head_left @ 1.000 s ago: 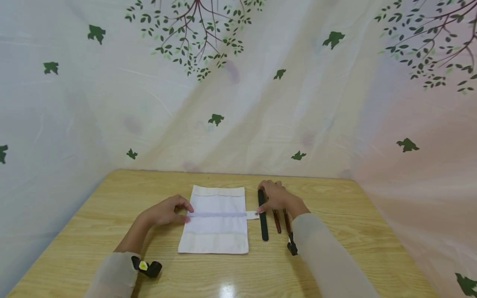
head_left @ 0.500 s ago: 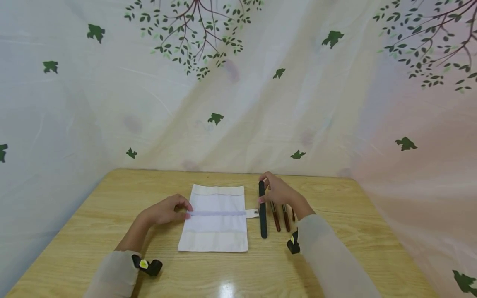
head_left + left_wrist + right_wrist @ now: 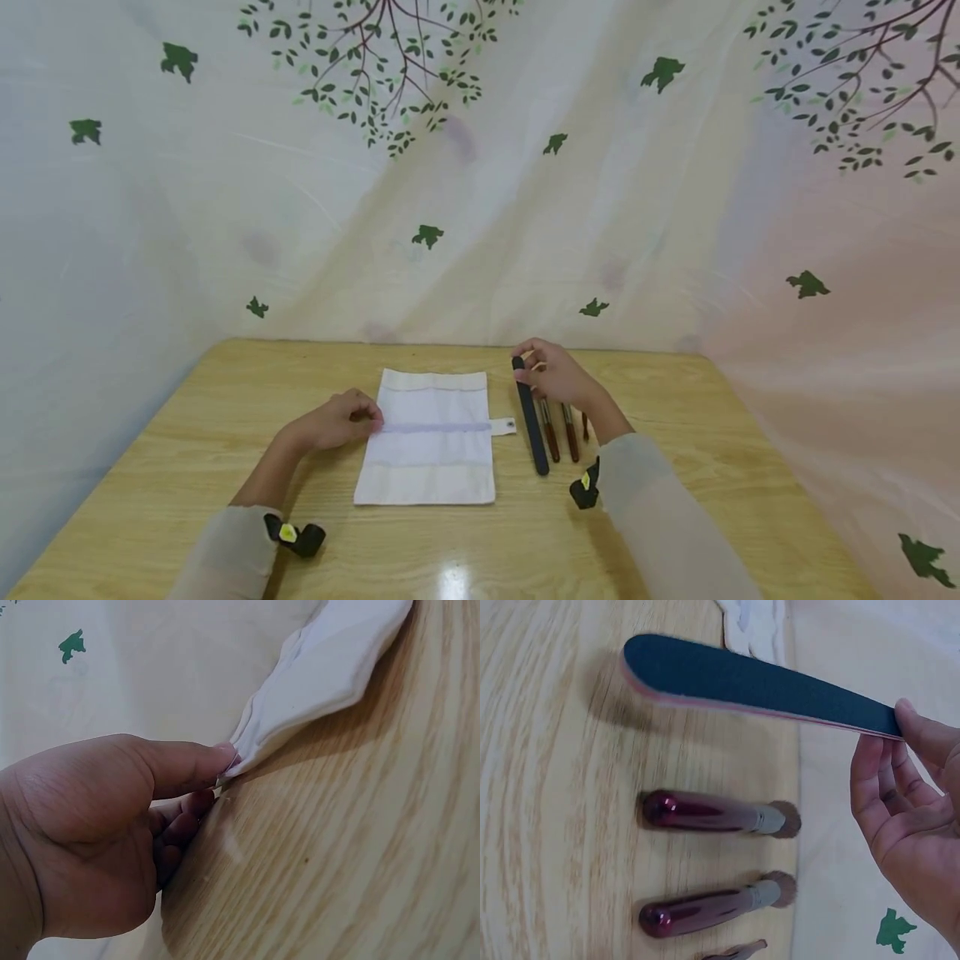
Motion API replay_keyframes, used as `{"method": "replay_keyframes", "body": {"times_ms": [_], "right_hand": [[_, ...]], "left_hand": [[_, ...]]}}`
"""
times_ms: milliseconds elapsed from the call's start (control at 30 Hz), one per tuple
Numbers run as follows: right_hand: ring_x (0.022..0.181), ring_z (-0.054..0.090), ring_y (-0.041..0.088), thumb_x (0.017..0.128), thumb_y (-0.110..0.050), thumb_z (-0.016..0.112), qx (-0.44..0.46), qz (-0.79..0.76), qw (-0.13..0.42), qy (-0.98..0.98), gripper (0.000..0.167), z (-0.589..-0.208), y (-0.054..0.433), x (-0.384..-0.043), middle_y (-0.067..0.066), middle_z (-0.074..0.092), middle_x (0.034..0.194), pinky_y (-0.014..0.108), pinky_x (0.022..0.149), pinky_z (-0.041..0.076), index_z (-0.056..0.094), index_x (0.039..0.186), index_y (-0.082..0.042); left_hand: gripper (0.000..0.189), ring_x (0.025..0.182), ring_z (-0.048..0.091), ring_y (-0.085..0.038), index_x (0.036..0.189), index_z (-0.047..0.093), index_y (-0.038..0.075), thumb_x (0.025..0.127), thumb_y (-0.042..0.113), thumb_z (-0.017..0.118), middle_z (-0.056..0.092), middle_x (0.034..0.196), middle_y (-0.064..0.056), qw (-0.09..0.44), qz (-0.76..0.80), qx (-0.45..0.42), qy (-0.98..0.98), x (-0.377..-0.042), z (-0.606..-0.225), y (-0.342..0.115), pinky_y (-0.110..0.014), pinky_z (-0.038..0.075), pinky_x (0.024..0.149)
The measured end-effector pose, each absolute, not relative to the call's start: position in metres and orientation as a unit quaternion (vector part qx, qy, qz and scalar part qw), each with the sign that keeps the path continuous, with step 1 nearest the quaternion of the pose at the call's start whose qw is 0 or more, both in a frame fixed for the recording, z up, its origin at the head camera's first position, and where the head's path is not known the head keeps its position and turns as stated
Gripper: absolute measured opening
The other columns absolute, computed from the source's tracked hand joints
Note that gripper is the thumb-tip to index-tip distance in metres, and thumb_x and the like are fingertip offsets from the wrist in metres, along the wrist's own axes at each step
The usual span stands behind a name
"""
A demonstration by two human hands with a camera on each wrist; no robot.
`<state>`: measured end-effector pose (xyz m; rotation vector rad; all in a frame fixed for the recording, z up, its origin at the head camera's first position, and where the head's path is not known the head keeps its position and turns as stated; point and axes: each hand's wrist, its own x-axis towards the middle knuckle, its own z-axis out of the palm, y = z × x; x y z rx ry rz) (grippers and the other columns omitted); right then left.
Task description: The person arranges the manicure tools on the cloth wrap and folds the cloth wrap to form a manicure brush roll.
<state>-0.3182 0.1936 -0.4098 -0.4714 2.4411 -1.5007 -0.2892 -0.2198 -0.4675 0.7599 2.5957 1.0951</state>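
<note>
A white cloth roll-up case [image 3: 431, 471] lies unfolded on the table, with a snap strap [image 3: 503, 427] sticking out on its right. My left hand [image 3: 335, 423] pinches the case's left edge between thumb and fingers, seen closely where the cloth [image 3: 307, 686] meets the thumb in the left wrist view. Thumb and fingertips of my right hand [image 3: 558, 375] grip a black nail file [image 3: 531, 421] by its far end. In the right wrist view the nail file [image 3: 757, 682] shows a pink edge and is held above the table.
Two makeup brushes [image 3: 705, 812] with dark red handles lie beside the nail file, and a thinner reddish-brown item [image 3: 737, 951] is partly cut off. A patterned curtain [image 3: 480, 208] hangs behind the wooden table [image 3: 420, 550].
My right hand has picked the nail file up from the table and moved it slightly away from me, tilting its far end left. The left hand stays at the case's edge.
</note>
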Motion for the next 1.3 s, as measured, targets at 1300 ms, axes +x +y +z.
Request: {"method": "replay_keyframes", "body": {"times_ms": [1300], "right_hand": [[0.076, 0.068, 0.017, 0.100, 0.000, 0.063, -0.095, -0.711, 0.003, 0.696, 0.033, -0.412, 0.055, -0.347, 0.011, 0.061, 0.098, 0.057, 0.083, 0.056, 0.058, 0.133, 0.003]], "left_hand": [[0.010, 0.112, 0.032, -0.031, 0.101, 0.065, 0.020, 0.103, 0.027, 0.059, 0.048, 0.111, -0.007, 0.170, 0.370, 0.171, 0.897, -0.299, -0.477, -0.217, -0.043, 0.028, 0.088]]}}
